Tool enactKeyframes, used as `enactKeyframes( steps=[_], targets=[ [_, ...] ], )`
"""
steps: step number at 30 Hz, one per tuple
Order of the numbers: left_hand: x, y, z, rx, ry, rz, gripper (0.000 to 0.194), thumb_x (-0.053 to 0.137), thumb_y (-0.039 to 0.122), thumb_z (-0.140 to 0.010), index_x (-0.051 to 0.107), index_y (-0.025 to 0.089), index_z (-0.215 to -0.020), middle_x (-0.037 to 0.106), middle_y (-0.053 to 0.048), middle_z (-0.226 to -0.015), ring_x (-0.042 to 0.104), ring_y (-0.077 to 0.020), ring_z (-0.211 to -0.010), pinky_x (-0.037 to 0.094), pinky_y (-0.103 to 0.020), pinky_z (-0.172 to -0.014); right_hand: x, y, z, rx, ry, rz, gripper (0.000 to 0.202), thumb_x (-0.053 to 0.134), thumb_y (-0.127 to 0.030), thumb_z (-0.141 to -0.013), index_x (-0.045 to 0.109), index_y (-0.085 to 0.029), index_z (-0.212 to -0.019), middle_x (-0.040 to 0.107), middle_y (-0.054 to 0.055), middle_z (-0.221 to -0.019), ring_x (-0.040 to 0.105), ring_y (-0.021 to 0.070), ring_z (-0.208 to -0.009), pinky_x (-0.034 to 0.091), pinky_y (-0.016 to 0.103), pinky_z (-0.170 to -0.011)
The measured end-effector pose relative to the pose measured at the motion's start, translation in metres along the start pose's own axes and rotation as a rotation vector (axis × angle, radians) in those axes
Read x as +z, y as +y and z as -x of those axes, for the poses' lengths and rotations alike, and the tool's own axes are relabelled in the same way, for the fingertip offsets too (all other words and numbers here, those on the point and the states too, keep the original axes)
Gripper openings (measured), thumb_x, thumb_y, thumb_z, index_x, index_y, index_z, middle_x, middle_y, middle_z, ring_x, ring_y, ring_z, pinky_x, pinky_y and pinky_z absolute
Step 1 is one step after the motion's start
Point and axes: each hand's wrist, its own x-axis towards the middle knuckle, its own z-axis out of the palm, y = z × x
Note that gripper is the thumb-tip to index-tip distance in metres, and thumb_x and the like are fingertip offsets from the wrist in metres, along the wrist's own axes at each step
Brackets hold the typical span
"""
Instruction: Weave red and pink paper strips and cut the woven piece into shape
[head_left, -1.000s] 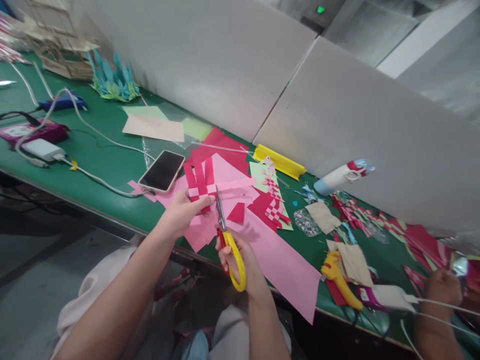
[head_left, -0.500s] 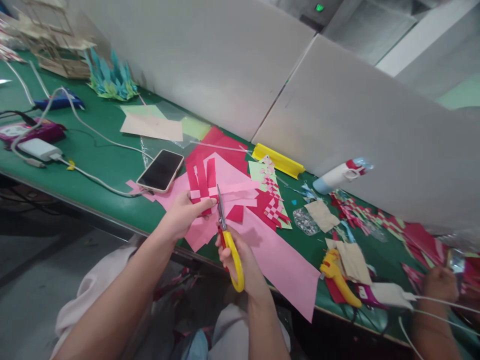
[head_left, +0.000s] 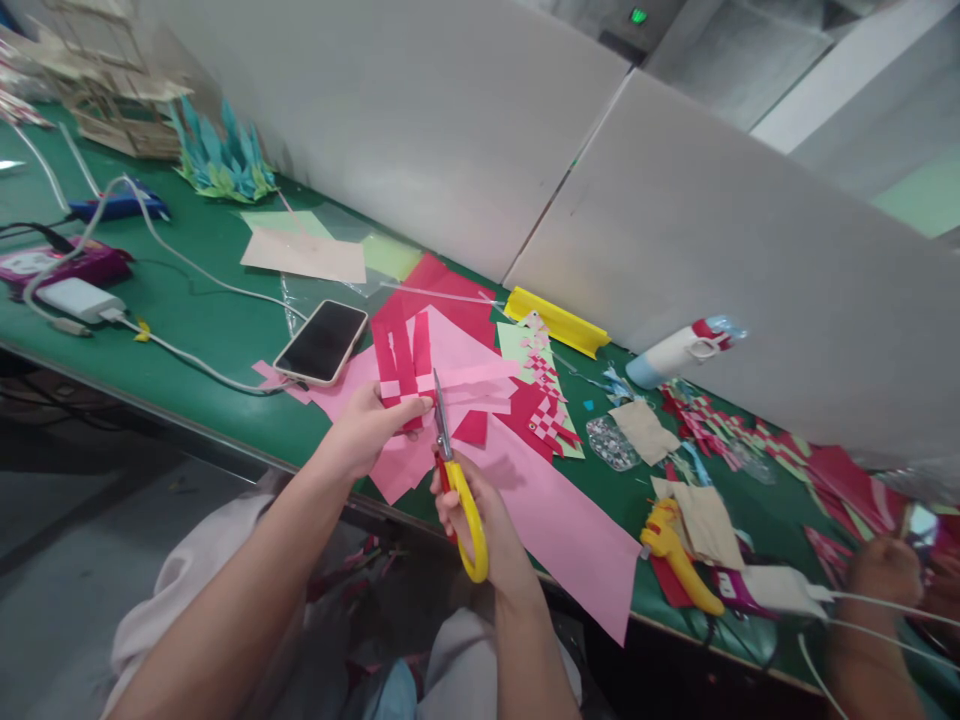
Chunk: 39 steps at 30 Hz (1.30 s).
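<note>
My left hand (head_left: 373, 428) pinches a woven piece of red and pink paper strips (head_left: 406, 368), its red ends fanned upward. My right hand (head_left: 480, 515) is wrapped round the yellow and red handles of a pair of scissors (head_left: 466, 510). The blades point up along the right edge of the woven piece, beside my left thumb; whether paper lies between them I cannot tell. Sheets of pink paper (head_left: 570, 530) spread beneath both hands, with loose pink strips to the right. Finished-looking woven paper fish (head_left: 547, 420) lie on a pale green sheet nearby.
A phone (head_left: 321, 342) lies left of the papers on the green table (head_left: 202, 330). To the right are a yellow glue gun (head_left: 679, 555), beige cloth pouches (head_left: 643, 432) and a white bottle (head_left: 679, 352). At far right another person's hand (head_left: 885, 575) holds a phone-like object.
My hands, the scissors and the woven piece stay almost in place. The other person's hand at the far right has shifted slightly.
</note>
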Motion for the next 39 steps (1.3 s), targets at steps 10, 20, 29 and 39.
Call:
enactKeyframes(
  steps=[10, 20, 29, 39],
  targets=[
    [0.003, 0.003, 0.001, -0.003, 0.019, -0.003, 0.021, 0.076, 0.026, -0.064, 0.06, 0.013, -0.067, 0.057, 0.002, -0.055, 0.051, -0.0079, -0.049, 0.043, -0.02, -0.048, 0.0, 0.0, 0.002, 0.016, -0.006, -0.003, 0.021, 0.071, -0.035, -0.069, 0.059, -0.018, -0.072, 0.051, -0.004, -0.065, 0.039, 0.0048, -0.045, 0.027, 0.018, -0.036],
    [0.003, 0.005, 0.003, -0.009, 0.026, 0.005, 0.02, 0.076, 0.025, -0.064, 0.06, 0.013, -0.068, 0.057, 0.002, -0.057, 0.05, -0.0078, -0.05, 0.044, -0.02, -0.048, -0.006, 0.004, -0.003, 0.067, -0.008, 0.04, 0.026, 0.068, -0.042, -0.071, 0.057, -0.018, -0.073, 0.054, -0.004, -0.063, 0.037, 0.004, -0.04, 0.026, 0.018, -0.035],
    [0.002, 0.0, 0.0, -0.02, 0.007, 0.006, 0.02, 0.076, 0.026, -0.065, 0.061, 0.013, -0.07, 0.058, 0.002, -0.059, 0.052, -0.0077, -0.051, 0.044, -0.02, -0.048, -0.01, 0.008, -0.001, -0.109, -0.072, 0.184, 0.033, 0.069, -0.05, -0.072, 0.061, -0.021, -0.088, 0.051, -0.002, -0.071, 0.038, 0.0065, -0.046, 0.029, 0.02, -0.038],
    [0.002, 0.0, 0.004, -0.016, -0.027, -0.02, 0.022, 0.075, 0.028, -0.068, 0.058, 0.014, -0.067, 0.055, 0.003, -0.057, 0.05, -0.0071, -0.05, 0.043, -0.019, -0.048, -0.009, 0.005, 0.002, -0.111, -0.076, 0.215, 0.024, 0.067, -0.043, -0.076, 0.056, -0.022, -0.082, 0.046, -0.003, -0.073, 0.038, 0.0068, -0.052, 0.031, 0.019, -0.041]
  ],
)
